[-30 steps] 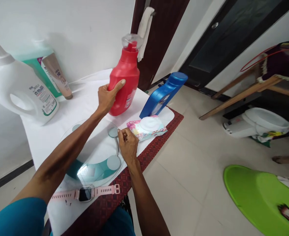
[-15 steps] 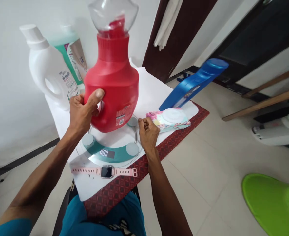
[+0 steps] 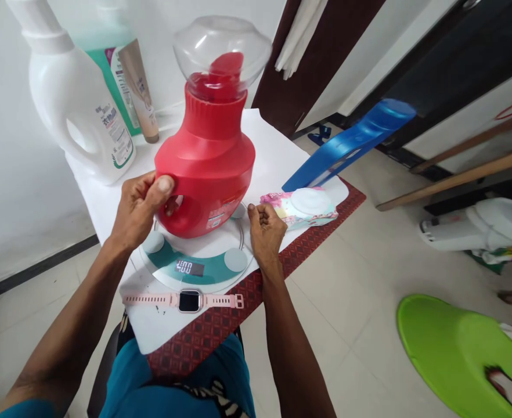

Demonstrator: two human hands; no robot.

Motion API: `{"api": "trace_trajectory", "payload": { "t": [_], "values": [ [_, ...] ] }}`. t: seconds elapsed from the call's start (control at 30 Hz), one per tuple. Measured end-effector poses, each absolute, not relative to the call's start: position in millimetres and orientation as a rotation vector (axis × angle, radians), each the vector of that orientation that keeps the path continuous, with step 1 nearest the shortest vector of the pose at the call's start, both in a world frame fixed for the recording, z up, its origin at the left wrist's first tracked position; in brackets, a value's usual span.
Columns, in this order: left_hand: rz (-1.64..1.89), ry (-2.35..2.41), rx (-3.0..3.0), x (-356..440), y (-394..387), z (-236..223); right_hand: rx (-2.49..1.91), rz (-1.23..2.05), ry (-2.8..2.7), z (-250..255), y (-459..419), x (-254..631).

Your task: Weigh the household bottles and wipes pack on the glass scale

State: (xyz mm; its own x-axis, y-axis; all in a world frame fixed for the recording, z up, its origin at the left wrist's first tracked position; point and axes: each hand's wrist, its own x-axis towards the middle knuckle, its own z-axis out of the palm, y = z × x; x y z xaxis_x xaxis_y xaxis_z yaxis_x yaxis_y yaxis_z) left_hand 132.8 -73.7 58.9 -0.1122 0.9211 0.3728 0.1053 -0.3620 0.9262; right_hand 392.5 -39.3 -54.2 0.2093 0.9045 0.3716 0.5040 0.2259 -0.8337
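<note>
My left hand [image 3: 140, 204] grips the handle of a red detergent bottle [image 3: 208, 157] with a clear domed cap. The bottle's base rests on or just above a round glass scale [image 3: 197, 270] whose display shows digits. My right hand [image 3: 264, 229] is closed in a loose fist at the scale's right rim; nothing shows in it. A pink smartwatch [image 3: 181, 301] lies flat just in front of the scale. A pink wipes pack [image 3: 302, 208] lies right of my right hand.
A white jug [image 3: 79, 110], a green bottle [image 3: 105, 64] and a tan tube [image 3: 138, 90] stand at the back of the white table [image 3: 273, 157]. A blue bottle [image 3: 352, 142] leans off the table's right side. A green plastic object [image 3: 460, 348] sits on the floor.
My left hand has carried the red bottle from the back of the table toward me and lowered it onto the scale. My right hand stays closed at the scale's rim.
</note>
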Motion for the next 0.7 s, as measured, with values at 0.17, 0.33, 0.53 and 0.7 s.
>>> {"api": "trace_trajectory", "payload": {
  "t": [0.17,0.33,0.53,0.7],
  "values": [
    [1.665,1.412,1.345,85.9,-63.0,32.2,-1.421,0.469,-1.41,-55.2,-40.5,392.9],
    [1.64,1.626,1.013,53.2,-62.1,-28.2,-1.435,0.427,-1.423,-58.2,-41.0,393.2],
    [1.658,1.628,1.179,52.1,-68.9,-45.5,-1.443,0.386,-1.429,-59.0,-42.8,393.1],
    [1.63,1.65,1.25,53.0,-71.2,-45.6,-1.458,0.36,-1.435,-60.9,-42.6,392.9]
  ]
}}
